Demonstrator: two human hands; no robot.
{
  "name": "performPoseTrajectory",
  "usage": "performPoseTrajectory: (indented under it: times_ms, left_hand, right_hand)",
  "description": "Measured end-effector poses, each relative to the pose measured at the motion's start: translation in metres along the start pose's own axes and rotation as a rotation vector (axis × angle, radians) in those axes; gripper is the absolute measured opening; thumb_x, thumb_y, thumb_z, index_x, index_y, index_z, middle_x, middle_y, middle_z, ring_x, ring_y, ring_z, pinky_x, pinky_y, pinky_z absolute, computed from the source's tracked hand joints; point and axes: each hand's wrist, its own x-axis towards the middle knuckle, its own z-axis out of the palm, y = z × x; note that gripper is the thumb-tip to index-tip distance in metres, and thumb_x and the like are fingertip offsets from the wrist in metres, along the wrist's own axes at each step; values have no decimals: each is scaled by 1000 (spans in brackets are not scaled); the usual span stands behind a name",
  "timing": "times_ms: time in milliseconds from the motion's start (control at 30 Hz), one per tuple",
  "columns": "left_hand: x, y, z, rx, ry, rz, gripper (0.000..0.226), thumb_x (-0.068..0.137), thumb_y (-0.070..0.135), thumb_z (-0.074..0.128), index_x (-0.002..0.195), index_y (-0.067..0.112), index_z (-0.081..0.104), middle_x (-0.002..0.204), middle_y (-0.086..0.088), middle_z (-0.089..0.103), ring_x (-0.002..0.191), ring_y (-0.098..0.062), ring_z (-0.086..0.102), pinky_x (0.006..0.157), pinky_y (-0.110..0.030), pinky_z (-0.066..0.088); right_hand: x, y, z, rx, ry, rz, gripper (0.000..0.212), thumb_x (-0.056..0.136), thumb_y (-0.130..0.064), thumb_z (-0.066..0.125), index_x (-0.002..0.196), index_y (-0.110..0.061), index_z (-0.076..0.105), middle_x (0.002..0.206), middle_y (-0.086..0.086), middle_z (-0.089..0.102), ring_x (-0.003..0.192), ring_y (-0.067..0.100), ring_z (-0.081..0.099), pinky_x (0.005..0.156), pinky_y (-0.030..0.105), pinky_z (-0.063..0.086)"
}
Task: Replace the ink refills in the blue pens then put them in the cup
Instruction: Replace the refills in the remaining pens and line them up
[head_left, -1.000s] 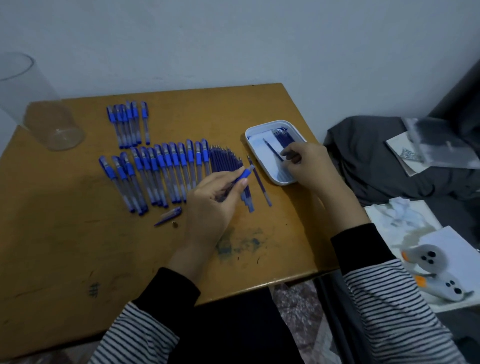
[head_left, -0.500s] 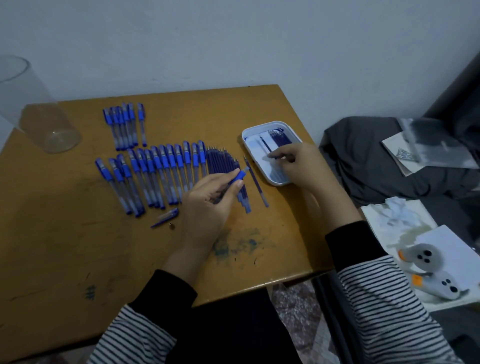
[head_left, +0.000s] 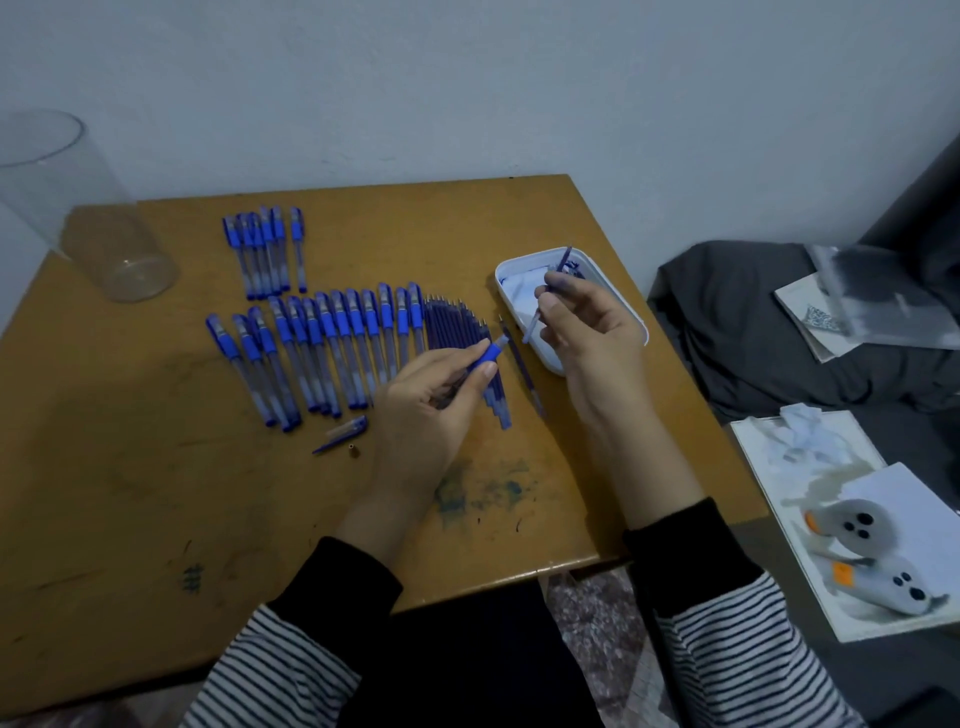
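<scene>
My left hand (head_left: 431, 410) grips a blue pen barrel (head_left: 491, 353) with its open end pointing up and to the right. My right hand (head_left: 587, 327) pinches a thin ink refill (head_left: 545, 299) above the white tray (head_left: 623, 301). Several blue capped pens (head_left: 332, 353) lie in a long row on the wooden table (head_left: 156, 493), with a smaller group of pens (head_left: 265, 249) behind them. A bundle of dark refills (head_left: 457, 327) lies beside the row. The clear plastic cup (head_left: 88, 213) stands at the table's far left corner.
A loose pen cap (head_left: 343, 434) and a small metal tip (head_left: 354, 451) lie left of my left hand. One refill (head_left: 522, 369) lies between my hands. Ink stains (head_left: 483, 491) mark the table. Dark cloth (head_left: 779, 332), papers and two white controllers (head_left: 872, 556) sit to the right.
My right hand has lifted a refill out of the tray and brought it toward the pen barrel. My left hand has tipped the barrel's open end up slightly.
</scene>
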Motion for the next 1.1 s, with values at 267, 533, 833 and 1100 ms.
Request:
performPoseTrajectory:
  times_ms: [267, 533, 833, 1100]
  left_hand:
    - [-1, 1, -1, 7, -22, -3, 29, 91, 15, 73, 119, 9, 72, 101, 7, 70, 87, -6, 69, 73, -24, 58]
    - [-1, 2, -2, -4, -26, -8, 30, 91, 14, 73, 120, 10, 71, 102, 6, 70, 87, -8, 70, 73, -28, 60]
    - [0, 2, -2, 34, 18, 37, 29, 92, 18, 71, 118, 6, 71, 103, 5, 69, 86, -8, 69, 72, -26, 59]
    - [-6, 15, -8, 78, 18, 22, 30, 92, 16, 71, 121, 7, 71, 107, -1, 72, 89, -9, 69, 78, -19, 58]
  right_hand:
    - [0, 5, 6, -8, 39, -18, 14, 90, -9, 70, 101, -17, 69, 91, -10, 72, 90, 10, 67, 78, 27, 51]
    - [-2, 2, 9, -88, 46, -69, 16, 88, -5, 70, 103, -11, 69, 95, -8, 71, 92, 7, 67, 77, 24, 53]
    - [-25, 0, 14, -276, -51, -314, 10, 94, -3, 62, 101, -4, 68, 96, 7, 71, 90, 20, 68, 80, 37, 57]
    - [-37, -1, 19, -150, 15, -336, 33, 88, -2, 71, 118, -12, 62, 108, 10, 65, 98, 23, 65, 89, 32, 54]
